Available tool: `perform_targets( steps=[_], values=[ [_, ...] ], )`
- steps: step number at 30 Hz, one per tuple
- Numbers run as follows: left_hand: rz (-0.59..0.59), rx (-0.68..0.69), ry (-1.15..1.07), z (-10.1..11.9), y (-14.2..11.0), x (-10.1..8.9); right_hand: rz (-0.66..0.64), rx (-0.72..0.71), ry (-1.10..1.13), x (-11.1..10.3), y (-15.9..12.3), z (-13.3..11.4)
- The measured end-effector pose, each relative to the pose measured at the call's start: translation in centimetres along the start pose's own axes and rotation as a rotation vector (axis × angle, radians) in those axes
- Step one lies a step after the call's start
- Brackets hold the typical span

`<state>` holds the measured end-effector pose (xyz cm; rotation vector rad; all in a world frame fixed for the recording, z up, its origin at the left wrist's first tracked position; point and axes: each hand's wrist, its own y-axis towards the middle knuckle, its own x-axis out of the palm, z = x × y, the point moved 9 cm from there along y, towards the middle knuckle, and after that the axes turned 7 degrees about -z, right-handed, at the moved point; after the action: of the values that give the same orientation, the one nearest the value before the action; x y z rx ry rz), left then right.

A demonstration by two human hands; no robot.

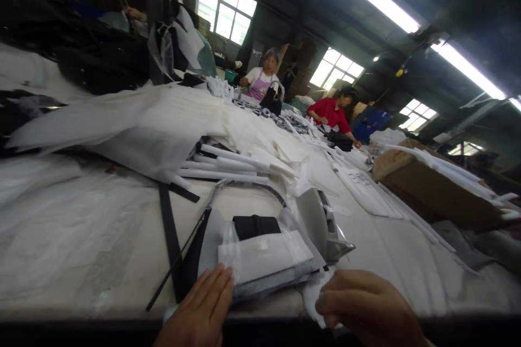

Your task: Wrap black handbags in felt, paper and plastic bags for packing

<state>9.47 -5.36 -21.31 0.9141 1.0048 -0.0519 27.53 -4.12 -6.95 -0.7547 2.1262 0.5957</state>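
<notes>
Left hand (205,301) partly hides wrapped bag (264,260); right hand (364,303), hold unclear.

The black on my bag (255,226) looks kinda leathery and smooth, handle (260,184) wrapped in shiny plastic. Dispenser (316,223) looks like hard plastic, sheets (138,116) matt and papery, box (427,187) plain cardboard.

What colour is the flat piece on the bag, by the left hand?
White: the flat piece on the bag shows best in the head view.
</notes>
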Motion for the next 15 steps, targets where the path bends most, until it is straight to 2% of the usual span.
perform_targets(
  steps=[2,3,6,8,10,12,15],
  values=[
    [0.122,0.012,0.023,0.0,-0.4,0.0,0.067,0.13,0.378,1.8,2.1,2.1],
    [0.138,0.025,0.048,0.1,-0.5,0.0,0.073,0.199,0.568,3.3,3.0,3.2],
    [0.037,0.038,0.11,0.0,0.0,0.4,0.03,0.314,1.107,8.3,5.7,4.8],
    [0.025,0.047,0.128,0.1,0.3,0.0,0.015,0.288,1.366,10.2,7.5,4.5],
    [0.151,0.021,0.125,0.0,0.5,-1.1,-0.041,0.212,1.492,11.1,9.2,3.3],
    [0.255,-0.011,0.111,-0.2,0.3,-1.4,-0.187,0.128,1.465,11.6,10.3,1.6],
    [0.254,-0.012,0.106,-0.2,0.2,-0.5,-0.431,0.056,1.327,12.4,10.3,-0.9]
  ],
)
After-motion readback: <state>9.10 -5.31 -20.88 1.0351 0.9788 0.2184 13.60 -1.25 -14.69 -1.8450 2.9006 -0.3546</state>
